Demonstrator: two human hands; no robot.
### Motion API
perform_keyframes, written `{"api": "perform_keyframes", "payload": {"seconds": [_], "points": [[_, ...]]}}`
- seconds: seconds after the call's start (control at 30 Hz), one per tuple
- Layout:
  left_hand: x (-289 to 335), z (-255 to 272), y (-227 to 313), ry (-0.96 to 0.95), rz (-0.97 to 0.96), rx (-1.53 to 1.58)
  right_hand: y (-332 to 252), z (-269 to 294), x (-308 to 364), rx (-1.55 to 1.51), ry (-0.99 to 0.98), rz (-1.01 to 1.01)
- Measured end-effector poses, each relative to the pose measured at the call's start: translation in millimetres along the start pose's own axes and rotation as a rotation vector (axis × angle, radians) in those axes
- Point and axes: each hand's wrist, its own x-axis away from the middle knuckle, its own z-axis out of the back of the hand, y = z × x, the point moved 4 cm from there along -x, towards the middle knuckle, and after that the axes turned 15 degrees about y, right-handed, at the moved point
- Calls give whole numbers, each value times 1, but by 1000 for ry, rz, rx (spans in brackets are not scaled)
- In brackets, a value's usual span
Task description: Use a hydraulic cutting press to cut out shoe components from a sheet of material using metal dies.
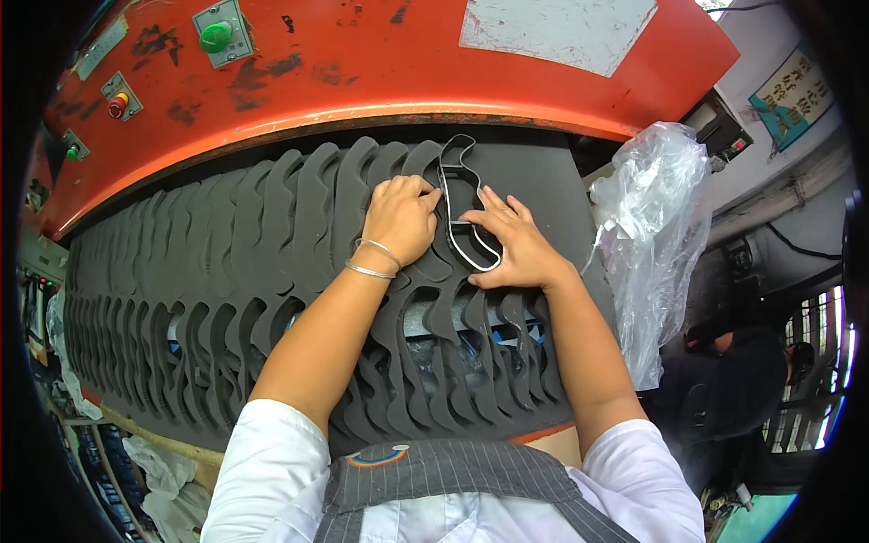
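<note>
A steel-rule cutting die (450,217), a narrow wavy metal outline with crossbars, rests on a thick dark grey foam sheet (534,172). My right hand (518,242) grips its lower right side, thumb near the bottom end and fingers over the edge. On the other side my left hand (401,215) has its fingers curled, the tips pressed against the die's left edge. Rows of wavy foam strips (262,213) stretch to the left. Nearer to me, a row of cut-out gaps (434,317) leaves thin foam webs, with blue and clear material showing beneath.
An orange machine beam (362,72) spans the far side, with a green button (215,37) and a red button (119,106). Clear plastic sheeting (654,244) hangs at the right edge. Beyond it a person in dark clothing (733,385) is partly visible.
</note>
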Motion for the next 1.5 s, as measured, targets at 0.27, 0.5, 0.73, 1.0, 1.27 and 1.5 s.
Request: {"api": "perform_keyframes", "payload": {"seconds": [0.27,0.5,0.73,1.0,1.27,1.5], "points": [[8,45,4,-324,-23,78,-41,-3,2,118,-74,-54],[106,252,-82,518,438,304,-175,14,43,134,502,224],[189,455,-318,1047,566,-222,-297,-38,-64,-128,643,479],[192,587,-375,715,512,-346,-356,-23,-146,-135,905,430],[186,499,-209,368,790,116,-334,-65,-62,-343,547,413],[181,333,-16,-648,966,753,-315,-76,26,-282,93,248]]}}
